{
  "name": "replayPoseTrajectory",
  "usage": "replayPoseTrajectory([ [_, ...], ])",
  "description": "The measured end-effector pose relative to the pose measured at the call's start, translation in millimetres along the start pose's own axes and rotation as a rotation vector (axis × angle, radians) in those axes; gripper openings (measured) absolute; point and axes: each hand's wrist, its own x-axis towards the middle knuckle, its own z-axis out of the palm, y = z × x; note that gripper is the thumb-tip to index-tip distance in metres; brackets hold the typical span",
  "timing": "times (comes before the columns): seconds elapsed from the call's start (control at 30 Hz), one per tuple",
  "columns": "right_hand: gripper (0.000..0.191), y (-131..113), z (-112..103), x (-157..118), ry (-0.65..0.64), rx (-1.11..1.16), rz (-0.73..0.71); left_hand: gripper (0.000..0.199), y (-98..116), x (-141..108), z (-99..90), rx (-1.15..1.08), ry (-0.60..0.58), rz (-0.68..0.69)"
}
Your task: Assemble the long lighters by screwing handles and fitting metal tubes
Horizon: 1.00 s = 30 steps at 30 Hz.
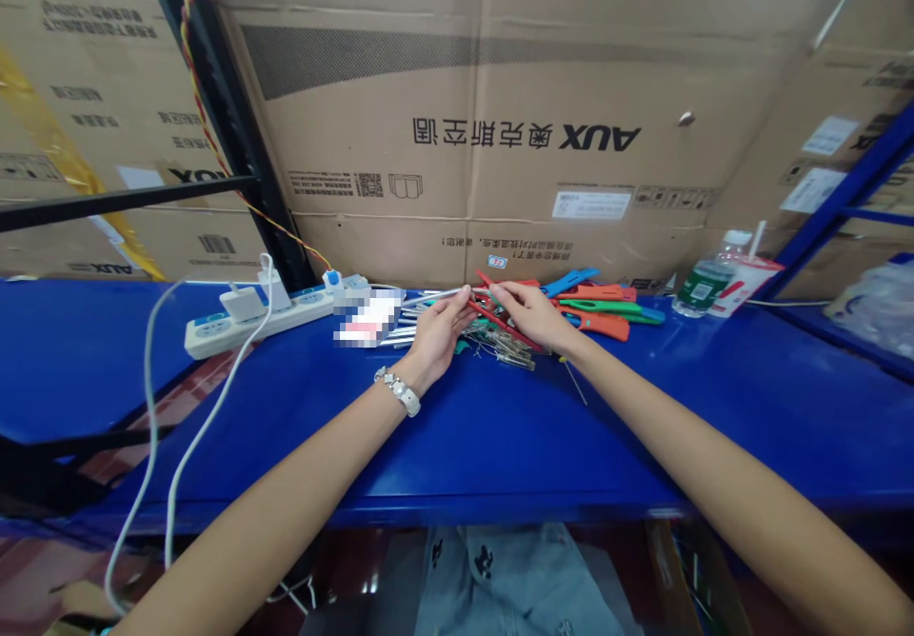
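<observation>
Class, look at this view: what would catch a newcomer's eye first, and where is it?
The large upside-down AUX lettering on the cardboard box behind the blue surface stands out most. Below it, the left hand and right hand meet over a cluster of metal pieces, with bright orange, green and blue handles fanned out to the right.

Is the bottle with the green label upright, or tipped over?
Upright: the bottle stands on the blue table, its white cap at the top.
</observation>
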Motion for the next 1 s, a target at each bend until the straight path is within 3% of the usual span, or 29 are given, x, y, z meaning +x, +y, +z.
replayPoseTrajectory([
  [0.1,0.037,4.2,-3.0,13.1,0.013,-0.071,-0.04,0.017,-0.5,0.2,0.2,0.009,0.06,0.023],
  [0.37,0.039,5.0,-7.9,35.9,-0.116,-0.345,-0.089,0.026,2.9,-0.5,3.4,0.181,0.142,0.15],
  [0.6,0.024,5.0,-5.1,38.4,-0.172,-0.458,-0.151,0.023,13.1,1.8,-1.3,0.216,0.158,0.256],
  [0.8,0.054,7.2,1.8,39.7,-0.173,-0.367,-0.217,0.024,17.9,3.1,-4.4,0.198,0.141,0.277],
  [0.9,0.045,9.1,3.5,43.4,-0.158,-0.326,-0.199,0.026,20.2,4.3,-5.1,0.176,0.154,0.3],
  [1.0,0.024,11.2,3.8,48.0,-0.155,-0.385,-0.189,0.027,21.8,5.5,-6.0,0.172,0.176,0.315],
])
